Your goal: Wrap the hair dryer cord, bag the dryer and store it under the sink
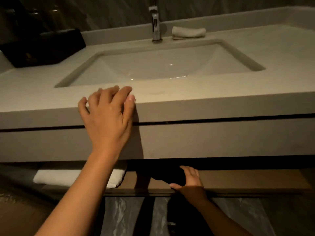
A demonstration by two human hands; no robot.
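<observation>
Head view, under-sink shelf: my right hand [189, 180] has its grip closed loosely around a dark, soft-looking bag [167, 174], which I take to hold the hair dryer, resting on the smooth brown shelf [247, 179] just beside a folded white towel [68, 178]. I judge the bag sits close to the shelf's front lip; let go too soon and it could slump off onto the marbled floor [122, 217]. My left hand [107, 116] lies open, fingers splayed over the matte stone edge of the bench [221, 103], holding nothing. Beyond, a glossy rectangular basin [162, 65], a chrome tap [156, 26], a rolled cloth [188, 32] and a black box [44, 47].
</observation>
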